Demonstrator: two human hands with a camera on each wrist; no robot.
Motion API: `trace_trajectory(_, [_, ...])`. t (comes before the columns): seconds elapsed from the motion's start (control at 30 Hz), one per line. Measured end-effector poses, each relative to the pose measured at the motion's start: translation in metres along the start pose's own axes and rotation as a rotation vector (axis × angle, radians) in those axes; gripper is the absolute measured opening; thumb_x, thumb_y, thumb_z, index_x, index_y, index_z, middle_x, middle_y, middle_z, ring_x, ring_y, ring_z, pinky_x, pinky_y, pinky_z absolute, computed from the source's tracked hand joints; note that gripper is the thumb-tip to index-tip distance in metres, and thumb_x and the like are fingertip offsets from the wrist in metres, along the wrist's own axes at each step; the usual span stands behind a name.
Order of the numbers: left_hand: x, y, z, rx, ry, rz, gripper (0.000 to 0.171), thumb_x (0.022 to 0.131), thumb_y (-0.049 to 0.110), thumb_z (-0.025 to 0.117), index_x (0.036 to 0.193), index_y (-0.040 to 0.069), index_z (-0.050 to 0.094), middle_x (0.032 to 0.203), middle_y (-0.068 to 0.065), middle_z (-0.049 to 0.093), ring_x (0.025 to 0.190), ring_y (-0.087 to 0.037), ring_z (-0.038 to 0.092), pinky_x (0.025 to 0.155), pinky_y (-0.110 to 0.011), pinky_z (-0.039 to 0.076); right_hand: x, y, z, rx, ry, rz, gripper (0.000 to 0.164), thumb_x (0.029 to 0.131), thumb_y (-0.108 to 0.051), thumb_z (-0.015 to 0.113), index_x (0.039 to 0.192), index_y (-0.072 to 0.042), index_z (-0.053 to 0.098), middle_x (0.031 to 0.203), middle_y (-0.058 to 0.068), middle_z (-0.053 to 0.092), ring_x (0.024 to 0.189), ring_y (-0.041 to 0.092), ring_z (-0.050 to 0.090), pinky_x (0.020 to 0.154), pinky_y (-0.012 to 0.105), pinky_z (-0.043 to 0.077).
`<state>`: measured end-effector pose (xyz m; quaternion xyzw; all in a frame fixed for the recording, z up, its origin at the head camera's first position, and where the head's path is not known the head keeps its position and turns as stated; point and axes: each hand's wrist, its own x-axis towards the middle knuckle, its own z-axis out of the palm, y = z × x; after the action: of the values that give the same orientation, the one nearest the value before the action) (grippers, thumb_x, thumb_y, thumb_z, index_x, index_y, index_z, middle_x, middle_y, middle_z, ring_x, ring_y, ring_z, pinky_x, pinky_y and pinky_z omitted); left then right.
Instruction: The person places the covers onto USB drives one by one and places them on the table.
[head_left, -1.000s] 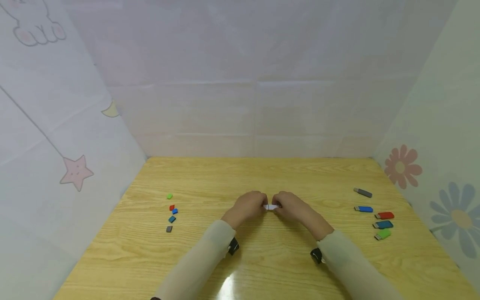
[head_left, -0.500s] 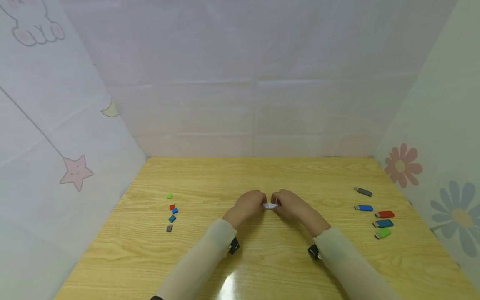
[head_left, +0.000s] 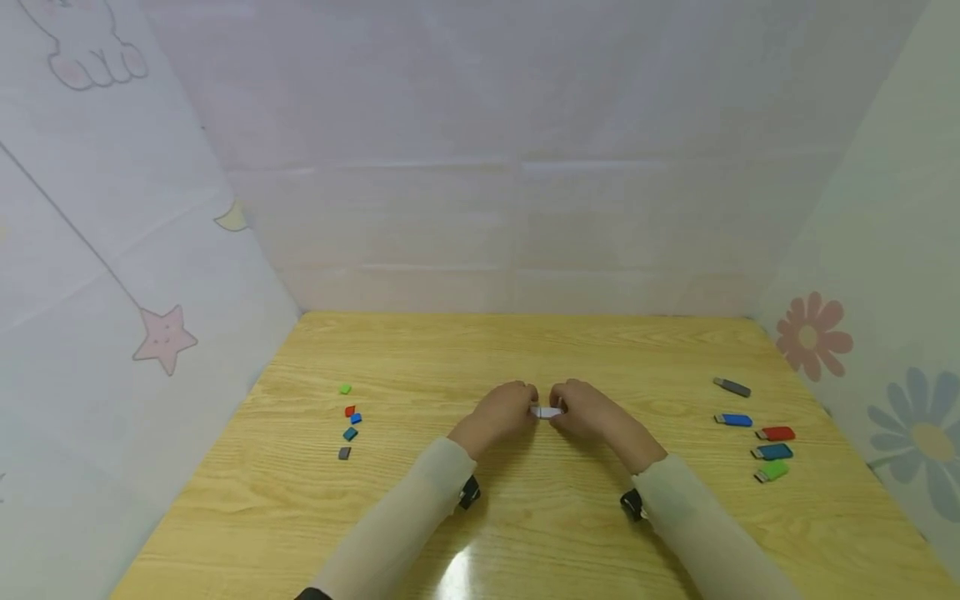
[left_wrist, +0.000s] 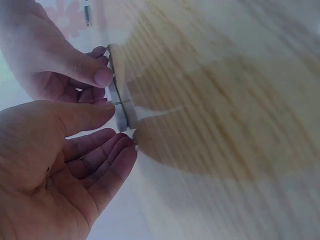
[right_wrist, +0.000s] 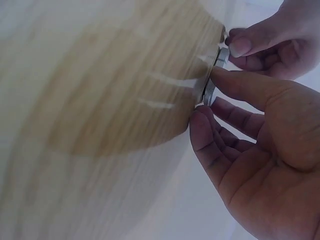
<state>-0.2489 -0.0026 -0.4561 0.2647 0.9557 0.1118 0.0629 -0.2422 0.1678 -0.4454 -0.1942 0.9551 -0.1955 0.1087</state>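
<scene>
A small white USB flash drive (head_left: 547, 412) is near the middle of the wooden table, between both hands, with a thin seam across it. My left hand (head_left: 501, 412) pinches its left end, the cap side, between thumb and fingers. From the other side my right hand (head_left: 588, 412) pinches the drive's body. In the left wrist view the white drive (left_wrist: 117, 100) lies close along the tabletop, partly covered by fingertips. The right wrist view shows the drive (right_wrist: 211, 87) under the right thumb. Cap and body appear to meet at the seam; how firmly is hidden.
At the left of the table lie several small caps: green (head_left: 345, 389), red (head_left: 349, 411), blue (head_left: 356, 418), teal (head_left: 350, 434) and grey (head_left: 344, 453). Uncapped USB drives lie at right: grey (head_left: 732, 387), blue (head_left: 733, 420), red (head_left: 776, 433), teal (head_left: 772, 452), green (head_left: 772, 472). Cloth walls surround the table.
The head view has shifted slightly, so the whole scene sits a little further right. Both hands keep their hold on the white USB drive with hardly any visible movement.
</scene>
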Motion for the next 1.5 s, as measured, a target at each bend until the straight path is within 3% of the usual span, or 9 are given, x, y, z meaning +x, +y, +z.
trace_trajectory(0.1, [-0.001, 0.0, -0.002, -0.027, -0.009, -0.008, 0.029, 0.092, 0.02, 0.059, 0.119, 0.01, 0.06, 0.11, -0.002, 0.064, 0.092, -0.013, 0.06, 0.078, -0.024, 0.05, 0.0, 0.003, -0.003, 0.012, -0.002, 0.02, 0.025, 0.084, -0.017, 0.069, 0.103, -0.003, 0.061, 0.093, 0.008, 0.059, 0.081, 0.019, 0.055, 0.07, 0.036, 0.048])
trace_trajectory(0.27, [-0.01, -0.004, -0.005, -0.003, -0.001, -0.007, 0.034, 0.092, 0.023, 0.059, 0.123, 0.011, 0.057, 0.111, -0.003, 0.062, 0.093, -0.014, 0.059, 0.076, -0.026, 0.05, -0.004, 0.009, -0.01, -0.009, 0.008, 0.034, 0.032, 0.086, -0.022, 0.066, 0.111, -0.003, 0.06, 0.095, 0.007, 0.061, 0.081, 0.019, 0.056, 0.07, 0.037, 0.049])
trace_trajectory(0.53, [-0.027, -0.02, -0.014, 0.04, 0.022, -0.041, 0.037, 0.093, 0.027, 0.056, 0.126, 0.012, 0.055, 0.12, -0.004, 0.059, 0.11, -0.02, 0.055, 0.088, -0.034, 0.049, -0.025, 0.019, -0.024, -0.041, 0.047, 0.045, 0.035, 0.09, -0.027, 0.061, 0.117, -0.003, 0.059, 0.113, 0.015, 0.06, 0.101, 0.032, 0.058, 0.081, 0.047, 0.049])
trace_trajectory(0.9, [-0.043, -0.039, -0.019, 0.062, 0.078, -0.05, 0.038, 0.091, 0.03, 0.059, 0.124, 0.011, 0.056, 0.126, -0.006, 0.057, 0.116, -0.022, 0.053, 0.094, -0.036, 0.046, -0.041, 0.033, -0.034, -0.084, 0.058, 0.049, 0.042, 0.089, -0.027, 0.062, 0.123, -0.003, 0.056, 0.124, 0.019, 0.056, 0.111, 0.037, 0.053, 0.087, 0.051, 0.045])
trace_trajectory(1.27, [-0.064, -0.053, -0.031, 0.055, 0.093, -0.083, 0.042, 0.091, 0.032, 0.061, 0.125, 0.01, 0.055, 0.129, -0.007, 0.056, 0.118, -0.025, 0.053, 0.093, -0.038, 0.047, -0.063, 0.051, -0.042, -0.097, 0.08, 0.09, 0.054, 0.089, -0.029, 0.061, 0.134, -0.002, 0.046, 0.134, 0.023, 0.048, 0.121, 0.044, 0.044, 0.093, 0.057, 0.039])
trace_trajectory(1.5, [-0.071, -0.068, -0.032, 0.045, 0.088, -0.118, 0.043, 0.091, 0.032, 0.059, 0.128, 0.01, 0.053, 0.132, -0.007, 0.053, 0.121, -0.026, 0.049, 0.094, -0.04, 0.046, -0.076, 0.066, -0.046, -0.106, 0.072, 0.09, 0.056, 0.089, -0.03, 0.062, 0.133, 0.0, 0.045, 0.132, 0.027, 0.046, 0.119, 0.046, 0.044, 0.091, 0.058, 0.04])
